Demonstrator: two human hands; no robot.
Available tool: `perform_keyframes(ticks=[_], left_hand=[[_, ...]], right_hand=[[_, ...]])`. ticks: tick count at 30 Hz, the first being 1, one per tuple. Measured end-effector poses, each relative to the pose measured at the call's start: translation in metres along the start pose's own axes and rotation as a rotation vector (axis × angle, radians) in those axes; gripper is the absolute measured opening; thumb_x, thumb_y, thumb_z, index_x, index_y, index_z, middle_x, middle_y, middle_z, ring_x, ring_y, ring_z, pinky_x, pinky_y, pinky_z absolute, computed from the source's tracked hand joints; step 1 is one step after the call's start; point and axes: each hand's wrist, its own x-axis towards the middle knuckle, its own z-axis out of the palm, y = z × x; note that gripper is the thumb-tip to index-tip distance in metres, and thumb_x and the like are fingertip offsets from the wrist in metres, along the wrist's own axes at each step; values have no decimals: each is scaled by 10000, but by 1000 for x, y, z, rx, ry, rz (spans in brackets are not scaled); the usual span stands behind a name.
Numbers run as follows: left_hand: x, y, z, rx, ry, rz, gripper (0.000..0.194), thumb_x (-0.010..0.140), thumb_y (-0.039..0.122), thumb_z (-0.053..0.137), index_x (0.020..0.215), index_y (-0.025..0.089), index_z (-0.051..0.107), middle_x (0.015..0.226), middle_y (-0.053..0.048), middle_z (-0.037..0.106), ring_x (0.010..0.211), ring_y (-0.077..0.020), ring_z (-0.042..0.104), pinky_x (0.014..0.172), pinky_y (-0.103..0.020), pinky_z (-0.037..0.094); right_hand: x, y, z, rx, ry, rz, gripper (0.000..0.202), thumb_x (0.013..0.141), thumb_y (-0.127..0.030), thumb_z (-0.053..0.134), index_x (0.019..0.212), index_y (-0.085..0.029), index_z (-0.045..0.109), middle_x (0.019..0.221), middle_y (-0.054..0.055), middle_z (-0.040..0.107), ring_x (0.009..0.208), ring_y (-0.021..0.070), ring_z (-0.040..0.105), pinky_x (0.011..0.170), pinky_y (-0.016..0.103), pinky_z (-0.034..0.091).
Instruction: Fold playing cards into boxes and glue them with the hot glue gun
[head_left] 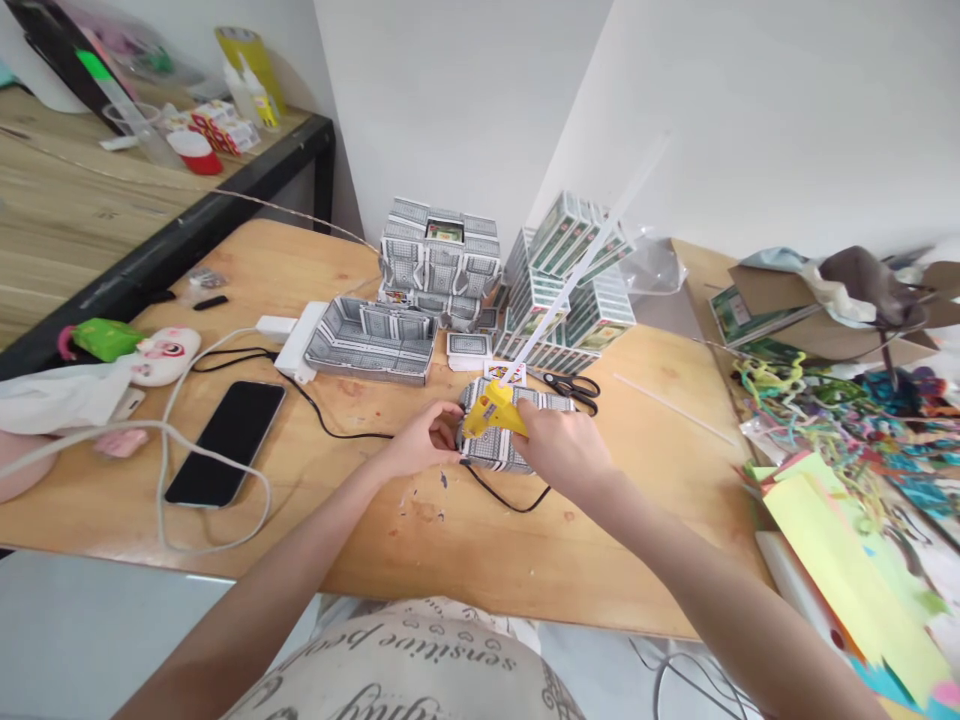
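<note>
My right hand (564,445) is wrapped round the handle of a yellow hot glue gun (491,410). A long white glue stick (577,270) sticks up out of its back, and the nozzle points down to the left. Under the gun lies a block covered in grey-patterned playing cards (499,452). At the block's left end, my left hand (426,438) pinches its edge between thumb and fingers. The gun and my right hand hide part of the block. Black-handled scissors (574,388) lie just behind it, beside a few playing cards (469,346).
Farther back stand an open card-covered tray (371,345), a larger card-covered box (441,250) and stacked card boxes (562,290). On the left are a phone (227,443) and a looped white cable (169,440). Coloured paper (847,570) and craft scraps fill the right side.
</note>
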Motion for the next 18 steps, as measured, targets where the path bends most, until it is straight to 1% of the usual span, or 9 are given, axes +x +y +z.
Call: perform_keyframes(ticks=[6, 12, 18], left_hand=[[-1, 4, 2, 43, 15, 36, 589, 607, 211, 767, 1089, 202, 428, 758, 35, 575, 667, -124, 598, 631, -276, 490], [-4, 7, 4, 60, 24, 11, 620, 608, 202, 760, 1117, 200, 407, 691, 55, 547, 649, -126, 596, 617, -269, 496], [-6, 10, 7, 83, 62, 29, 653, 602, 225, 764, 1137, 210, 391, 802, 20, 578, 644, -120, 599, 601, -269, 507]], right_hand=[[-3, 0, -1, 2, -29, -3, 187, 851, -269, 433, 947, -172, 559, 755, 75, 692, 663, 207, 668, 482, 244, 316], [-6, 1, 2, 7, -36, 1, 200, 852, -269, 420, 948, -176, 569, 774, 91, 692, 678, 207, 664, 506, 255, 357], [-8, 1, 4, 43, -63, 26, 219, 850, -285, 416, 970, -183, 570, 736, 81, 683, 659, 223, 662, 518, 265, 379]])
